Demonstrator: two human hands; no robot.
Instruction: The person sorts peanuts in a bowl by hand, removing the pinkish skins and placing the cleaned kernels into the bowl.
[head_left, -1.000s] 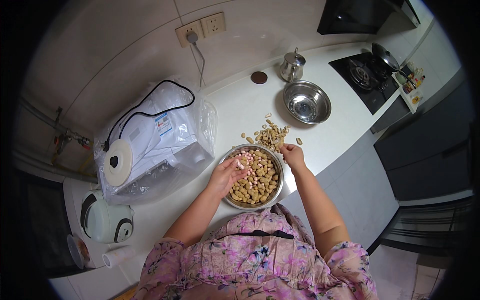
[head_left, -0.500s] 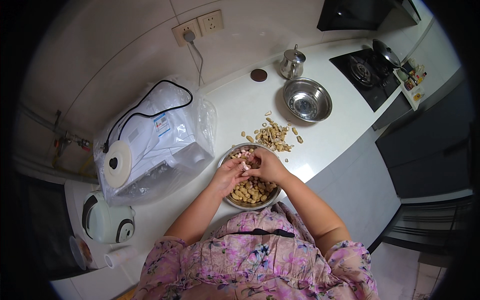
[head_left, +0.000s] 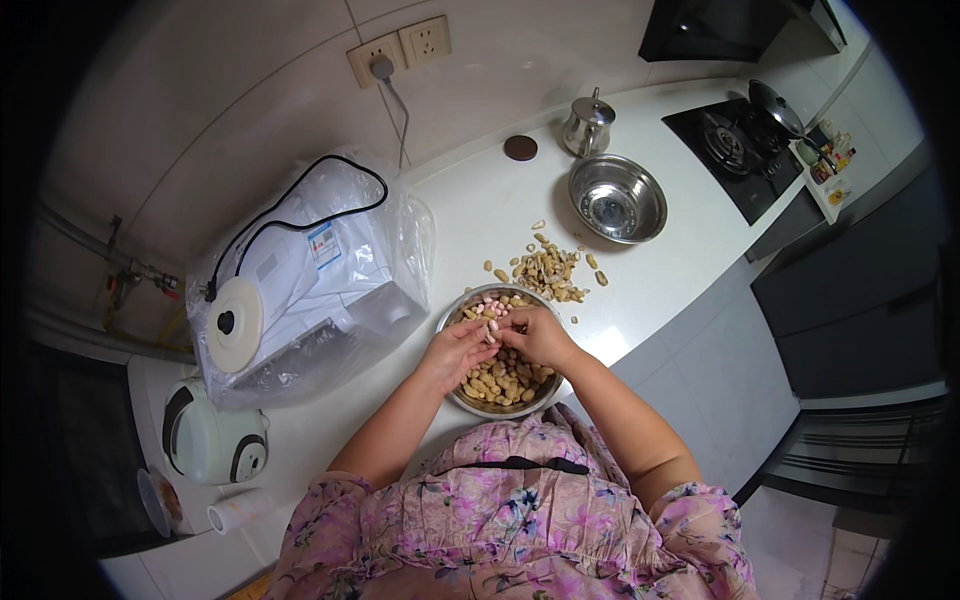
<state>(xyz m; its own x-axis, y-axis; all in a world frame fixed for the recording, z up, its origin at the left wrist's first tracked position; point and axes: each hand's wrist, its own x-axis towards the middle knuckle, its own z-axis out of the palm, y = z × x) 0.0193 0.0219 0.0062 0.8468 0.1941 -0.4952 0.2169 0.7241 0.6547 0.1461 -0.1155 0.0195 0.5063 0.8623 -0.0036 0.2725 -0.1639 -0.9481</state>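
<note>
Over a metal bowl [head_left: 553, 391] at the counter's near edge, my two hands meet with a peanut [head_left: 491, 331] between their fingertips; its inside looks pale pink. My left hand [head_left: 456, 352] is closed on it from the left, palm partly up. From the right, my right hand [head_left: 538, 338] pinches at the same peanut. Unshelled peanuts [head_left: 505, 382] fill the near part of the bowl, and pink kernels [head_left: 493, 304] lie at its far side. My hands hide the bowl's middle. Just beyond the bowl lies a heap of broken peanut shells [head_left: 550, 270].
An empty steel basin [head_left: 617, 200], a metal pot [head_left: 589, 127] and a brown round disc [head_left: 520, 148] stand farther back. A plastic-wrapped white appliance [head_left: 310, 280] and a rice cooker [head_left: 215, 435] are on the left. A gas stove [head_left: 735, 150] is at the far right.
My fingers have shifted slightly around the peanut, and more of its pale pink part shows. My right hand has moved slightly, while the bowl and shell heap stay in place.
</note>
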